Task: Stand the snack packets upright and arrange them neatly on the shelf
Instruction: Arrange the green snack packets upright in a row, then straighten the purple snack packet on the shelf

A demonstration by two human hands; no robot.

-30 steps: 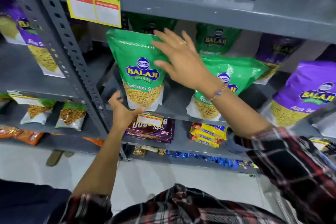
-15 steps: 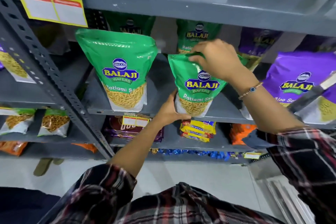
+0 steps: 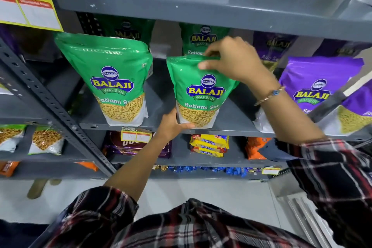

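Observation:
A green Ratlami Sev packet (image 3: 201, 94) stands upright at the front of the grey shelf (image 3: 231, 121). My right hand (image 3: 233, 60) pinches its top edge. My left hand (image 3: 173, 125) grips its bottom left corner at the shelf lip. Another green packet (image 3: 112, 78) stands upright to the left, untouched. Behind them stand two more green packets, one on the right (image 3: 201, 38) and one dim on the left (image 3: 124, 30). A purple packet (image 3: 314, 90) leans at the right.
A slanted grey upright post (image 3: 50, 106) crosses the left side. The upper shelf (image 3: 201, 6) hangs close above the packets. Below lie yellow biscuit packs (image 3: 209, 145), an orange packet (image 3: 255, 147) and a dark purple pack (image 3: 128, 143). A sale sign (image 3: 26, 10) hangs top left.
My right hand left the left packet and took the middle packet's top. The packet went from lying tilted to upright, and my left hand moved right to its base.

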